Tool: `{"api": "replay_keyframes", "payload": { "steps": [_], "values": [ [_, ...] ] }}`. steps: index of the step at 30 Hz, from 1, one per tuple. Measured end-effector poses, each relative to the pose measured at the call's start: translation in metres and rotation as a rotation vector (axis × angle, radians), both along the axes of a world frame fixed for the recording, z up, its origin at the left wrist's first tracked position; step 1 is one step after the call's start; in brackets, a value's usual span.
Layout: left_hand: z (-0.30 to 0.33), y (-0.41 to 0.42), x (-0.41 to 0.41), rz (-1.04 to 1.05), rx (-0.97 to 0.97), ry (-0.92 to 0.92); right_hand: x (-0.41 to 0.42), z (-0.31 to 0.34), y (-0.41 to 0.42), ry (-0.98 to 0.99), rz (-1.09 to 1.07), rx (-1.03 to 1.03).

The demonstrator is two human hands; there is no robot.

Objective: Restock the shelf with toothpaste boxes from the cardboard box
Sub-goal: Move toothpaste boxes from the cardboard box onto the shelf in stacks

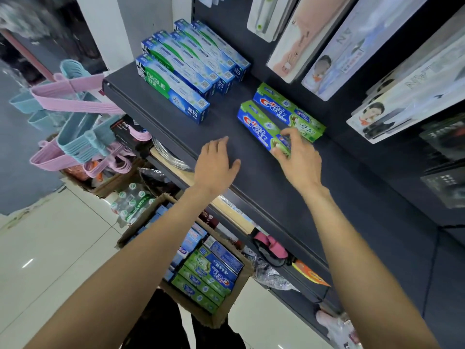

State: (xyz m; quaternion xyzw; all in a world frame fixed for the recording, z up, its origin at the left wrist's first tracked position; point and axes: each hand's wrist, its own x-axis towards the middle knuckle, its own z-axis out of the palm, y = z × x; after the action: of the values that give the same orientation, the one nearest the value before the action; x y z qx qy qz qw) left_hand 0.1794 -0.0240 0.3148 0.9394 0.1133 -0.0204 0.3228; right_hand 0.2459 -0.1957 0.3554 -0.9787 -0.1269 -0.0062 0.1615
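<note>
A green and blue Crest box (264, 129) is pinched at its near end by the right hand (299, 157), thumb on one side and fingers curled over the top. The box is laid flat on the dark shelf (161, 127). Its long side runs away from the grip, up and to the left. A second Crest box (289, 112) is seen just behind it, lined up the same way. The left hand (216, 165) is held flat and loose, left of the grip, with nothing in it. Farther left, Darlie boxes (181, 79) are lined up. Below the hands, a cardboard box (226, 308) is set on a pale tiled floor (63, 248).
</note>
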Motion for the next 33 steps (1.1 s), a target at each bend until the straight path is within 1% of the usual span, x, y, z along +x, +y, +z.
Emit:
{"api": "replay_keyframes", "payload": {
  "steps": [1, 3, 5, 7, 9, 11, 14, 15, 16, 18, 20, 21, 23, 24, 25, 26, 27, 30, 33],
  "values": [
    [-0.006, 0.005, -0.004, -0.071, 0.13, 0.015, 0.019, -0.007, 0.001, -0.077, 0.026, -0.056],
    [-0.018, 0.011, -0.011, -0.172, 0.278, 0.045, 0.052, -0.023, 0.002, -0.21, 0.04, -0.174],
    [-0.024, 0.015, -0.014, -0.227, 0.337, 0.041, 0.073, -0.036, 0.002, -0.308, -0.039, -0.245],
    [-0.025, 0.02, -0.012, -0.249, 0.332, 0.026, 0.074, -0.044, 0.006, -0.32, -0.145, -0.217],
    [-0.024, 0.023, -0.011, -0.25, 0.25, -0.027, 0.05, -0.048, 0.014, -0.349, -0.19, -0.103],
    [-0.021, 0.028, -0.019, -0.187, 0.126, -0.174, 0.003, -0.047, 0.024, -0.375, -0.15, 0.061],
    [-0.012, 0.041, -0.049, -0.066, -0.05, -0.458, -0.094, -0.041, 0.037, -0.263, -0.05, 0.295],
    [-0.009, 0.046, -0.065, -0.049, -0.106, -0.5, -0.125, -0.04, 0.038, -0.211, -0.03, 0.332],
    [-0.009, 0.053, -0.081, -0.038, -0.163, -0.504, -0.153, -0.04, 0.04, -0.153, -0.011, 0.343],
    [-0.018, 0.069, -0.117, -0.03, -0.248, -0.434, -0.195, -0.047, 0.038, 0.02, 0.026, 0.297],
    [-0.035, 0.087, -0.148, -0.086, -0.256, -0.298, -0.219, -0.064, 0.033, 0.262, 0.042, 0.185],
    [-0.048, 0.096, -0.161, -0.143, -0.241, -0.181, -0.226, -0.078, 0.029, 0.39, 0.048, 0.12],
    [-0.079, 0.111, -0.181, -0.262, -0.142, 0.164, -0.236, -0.109, 0.023, 0.583, 0.04, 0.043],
    [-0.099, 0.117, -0.189, -0.296, -0.06, 0.326, -0.239, -0.127, 0.02, 0.637, 0.026, 0.033],
    [-0.119, 0.122, -0.197, -0.298, -0.002, 0.445, -0.241, -0.146, 0.017, 0.674, 0.008, 0.023],
    [-0.139, 0.125, -0.203, -0.279, 0.009, 0.51, -0.243, -0.166, 0.016, 0.713, -0.013, -0.001],
    [-0.159, 0.127, -0.208, -0.246, -0.012, 0.534, -0.245, -0.187, 0.015, 0.751, -0.029, -0.038],
    [-0.211, 0.127, -0.211, -0.16, -0.074, 0.514, -0.25, -0.249, 0.013, 0.838, -0.008, -0.163],
    [-0.26, 0.12, -0.199, -0.233, 0.037, 0.458, -0.249, -0.305, 0.015, 0.841, 0.02, -0.269]
  ]
}}
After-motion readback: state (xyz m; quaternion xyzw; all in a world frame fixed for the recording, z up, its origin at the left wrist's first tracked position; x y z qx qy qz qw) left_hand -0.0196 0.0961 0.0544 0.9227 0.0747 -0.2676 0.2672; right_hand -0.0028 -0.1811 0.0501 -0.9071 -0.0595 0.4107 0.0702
